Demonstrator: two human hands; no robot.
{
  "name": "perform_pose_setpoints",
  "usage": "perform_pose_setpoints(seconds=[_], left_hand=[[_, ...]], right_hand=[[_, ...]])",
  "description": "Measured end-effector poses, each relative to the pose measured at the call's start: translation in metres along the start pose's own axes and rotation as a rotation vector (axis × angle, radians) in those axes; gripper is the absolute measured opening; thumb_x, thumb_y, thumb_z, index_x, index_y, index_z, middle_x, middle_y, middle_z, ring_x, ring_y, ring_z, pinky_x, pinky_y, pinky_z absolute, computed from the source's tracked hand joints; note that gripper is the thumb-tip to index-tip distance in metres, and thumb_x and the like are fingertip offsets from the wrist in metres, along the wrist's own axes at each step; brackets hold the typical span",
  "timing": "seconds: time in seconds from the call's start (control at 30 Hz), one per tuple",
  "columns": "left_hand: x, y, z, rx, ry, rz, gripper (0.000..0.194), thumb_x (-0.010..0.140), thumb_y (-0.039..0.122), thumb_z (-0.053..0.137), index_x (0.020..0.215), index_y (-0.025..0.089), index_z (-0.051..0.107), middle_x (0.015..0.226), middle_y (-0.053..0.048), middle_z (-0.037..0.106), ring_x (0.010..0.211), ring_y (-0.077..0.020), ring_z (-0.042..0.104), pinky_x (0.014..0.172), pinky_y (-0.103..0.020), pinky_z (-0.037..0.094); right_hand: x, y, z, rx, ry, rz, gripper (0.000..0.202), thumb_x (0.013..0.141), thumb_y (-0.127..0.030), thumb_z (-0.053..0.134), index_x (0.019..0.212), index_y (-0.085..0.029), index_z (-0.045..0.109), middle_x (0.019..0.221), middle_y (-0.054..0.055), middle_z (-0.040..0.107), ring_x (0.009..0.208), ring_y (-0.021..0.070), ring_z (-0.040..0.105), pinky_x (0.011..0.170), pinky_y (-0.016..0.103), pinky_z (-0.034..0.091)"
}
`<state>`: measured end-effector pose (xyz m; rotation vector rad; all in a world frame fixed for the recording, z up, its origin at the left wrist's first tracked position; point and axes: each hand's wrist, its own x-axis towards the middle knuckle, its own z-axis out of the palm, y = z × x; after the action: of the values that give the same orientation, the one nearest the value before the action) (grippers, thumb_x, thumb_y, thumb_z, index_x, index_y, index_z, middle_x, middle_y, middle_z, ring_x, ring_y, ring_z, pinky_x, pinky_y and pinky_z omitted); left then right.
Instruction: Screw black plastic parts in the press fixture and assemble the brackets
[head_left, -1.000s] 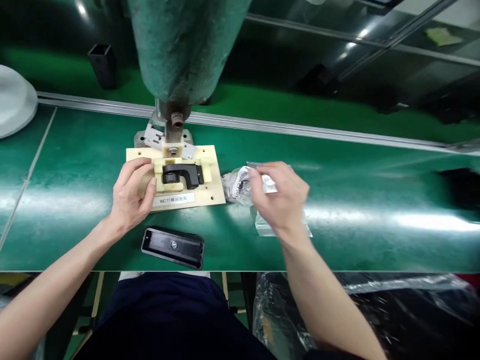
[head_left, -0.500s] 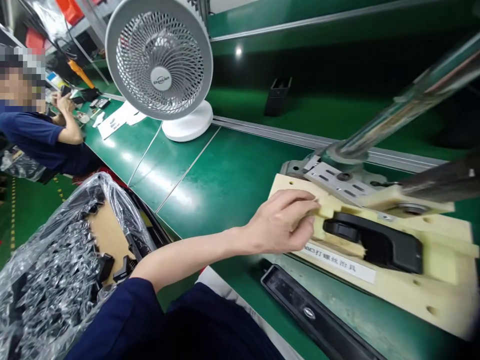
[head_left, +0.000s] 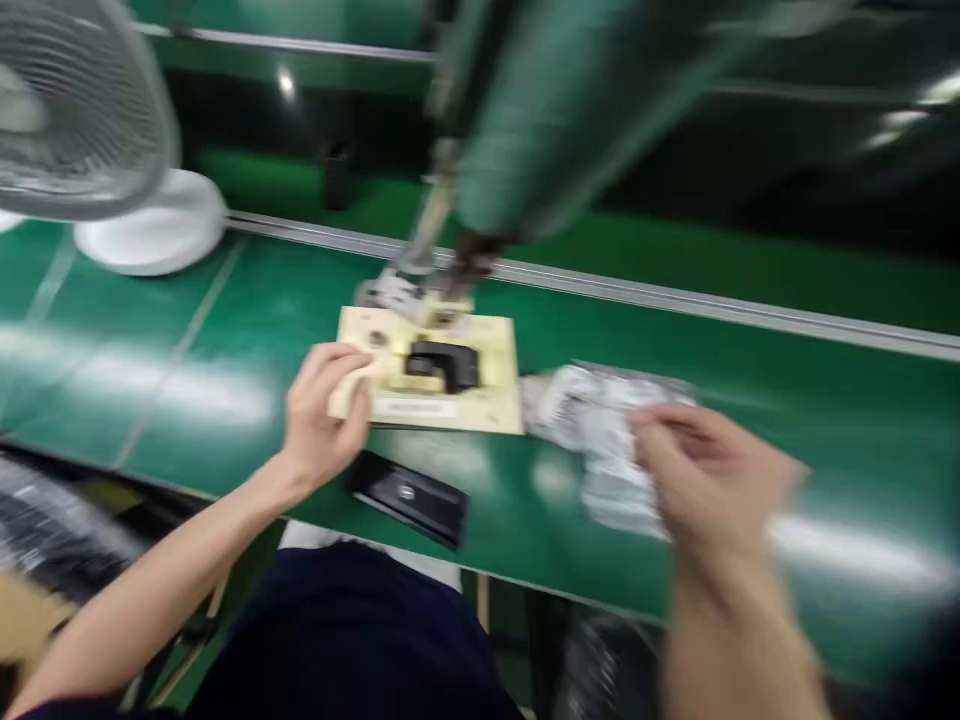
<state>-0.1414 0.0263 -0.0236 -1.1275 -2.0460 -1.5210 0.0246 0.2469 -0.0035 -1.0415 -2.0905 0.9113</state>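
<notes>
My left hand (head_left: pixel 326 410) rests at the left end of a cream-coloured fixture block (head_left: pixel 487 350), fingers curled and thumb bent in. Whatever it may hold is hidden. A curved black plastic part (head_left: pixel 457 362) lies in the fixture's recess. My right hand (head_left: pixel 712 465) is at a crumpled clear plastic bag (head_left: pixel 619 450), thumb and fingers pressed together; blur hides what is between them. In front of the fixture lies a long black cover (head_left: pixel 412 500) with a small light oval mark.
A fan with a white base (head_left: pixel 150 225) stands at the left. A large green machine column (head_left: pixel 540 110) rises behind the fixture. A metal rail (head_left: pixel 637 290) runs along the back of the green bench (head_left: pixel 255 300). A plastic-lined box (head_left: pixel 60 530) is at lower left.
The view has swung right, bringing my right hand and the plastic bag into sight. My left hand stays at the fixture's left end. The black part remains in the recess.
</notes>
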Motion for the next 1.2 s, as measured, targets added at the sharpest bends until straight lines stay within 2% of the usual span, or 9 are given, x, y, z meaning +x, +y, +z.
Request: perform_pose_setpoints(seconds=[0.1,0.3,0.5,0.6,0.73,0.9,1.03,1.1,1.2], left_hand=[[-0.009,0.026,-0.009,-0.164,-0.129,-0.165,0.017,0.084,0.010,0.055,0.095,0.019,0.064,0.088,-0.004,0.061,0.083,-0.0157,0.060,0.072,-0.030,0.051],[-0.013,0.070,0.010,-0.470,-0.405,-0.368,0.010,0.084,0.014,0.057,0.085,0.018,0.066,0.082,-0.004,0.064,0.077,-0.0146,0.061,0.065,-0.026,0.052],[-0.002,0.080,0.039,-0.642,-0.518,-0.599,0.015,0.083,0.021,0.058,0.094,0.015,0.067,0.084,-0.004,0.069,0.069,-0.0124,0.064,0.064,-0.024,0.056],[0.002,0.080,0.041,-0.563,-0.557,-0.547,0.013,0.085,0.022,0.056,0.085,0.016,0.068,0.074,-0.002,0.068,0.062,-0.0114,0.061,0.056,-0.022,0.051],[0.002,0.071,0.038,-0.309,-0.563,-0.255,0.017,0.086,0.016,0.053,0.076,0.016,0.067,0.067,-0.002,0.064,0.059,-0.0118,0.056,0.053,-0.023,0.043],[-0.001,0.057,0.038,-0.096,-0.525,0.021,0.022,0.087,0.012,0.048,0.077,0.015,0.067,0.070,-0.005,0.065,0.063,-0.0144,0.059,0.056,-0.025,0.045],[-0.003,0.051,0.035,-0.084,-0.498,0.271,0.029,0.086,0.005,0.042,0.078,0.016,0.067,0.072,-0.006,0.067,0.064,-0.0148,0.060,0.057,-0.026,0.045],[-0.005,0.052,0.033,-0.185,-0.519,0.230,0.025,0.087,0.008,0.046,0.081,0.017,0.068,0.074,-0.005,0.069,0.064,-0.0144,0.060,0.057,-0.026,0.046],[-0.009,0.057,0.031,-0.303,-0.587,-0.108,0.019,0.087,0.015,0.052,0.076,0.017,0.068,0.069,-0.003,0.068,0.061,-0.0128,0.060,0.057,-0.024,0.048]], right_hand=[[-0.022,-0.010,-0.029,0.265,-0.061,0.163,0.025,0.066,-0.043,0.067,0.065,-0.019,0.060,0.042,-0.004,0.045,0.037,0.0093,0.039,0.038,0.023,0.031],[-0.046,-0.043,-0.002,0.672,-0.251,0.289,0.008,0.065,-0.023,0.065,0.063,-0.018,0.059,0.041,-0.006,0.045,0.035,0.0060,0.035,0.036,0.021,0.025],[-0.050,-0.050,0.013,0.800,-0.364,0.333,0.011,0.067,-0.024,0.067,0.063,-0.016,0.060,0.042,-0.006,0.044,0.034,0.0050,0.034,0.036,0.020,0.024],[-0.051,-0.049,0.014,0.772,-0.405,0.306,0.012,0.070,-0.025,0.067,0.064,-0.016,0.061,0.043,-0.006,0.044,0.036,0.0051,0.035,0.036,0.020,0.024],[-0.050,-0.047,0.009,0.629,-0.498,0.216,0.013,0.072,-0.027,0.067,0.068,-0.015,0.063,0.048,-0.005,0.048,0.039,0.0055,0.037,0.038,0.020,0.026],[-0.042,-0.047,0.004,0.375,-0.584,0.069,0.015,0.076,-0.026,0.062,0.068,-0.014,0.062,0.054,-0.002,0.051,0.045,0.0058,0.037,0.042,0.020,0.028],[-0.037,-0.044,0.003,0.422,-0.778,0.102,0.015,0.074,-0.027,0.061,0.064,-0.015,0.060,0.051,-0.003,0.048,0.045,0.0065,0.037,0.042,0.021,0.027],[-0.040,-0.041,0.006,0.472,-0.817,0.125,0.015,0.072,-0.028,0.061,0.064,-0.016,0.059,0.052,-0.003,0.048,0.045,0.0067,0.037,0.042,0.021,0.026],[-0.051,-0.038,0.012,0.327,-0.716,0.013,0.019,0.073,-0.023,0.058,0.056,-0.016,0.052,0.047,-0.005,0.041,0.044,0.0053,0.031,0.043,0.020,0.023]])
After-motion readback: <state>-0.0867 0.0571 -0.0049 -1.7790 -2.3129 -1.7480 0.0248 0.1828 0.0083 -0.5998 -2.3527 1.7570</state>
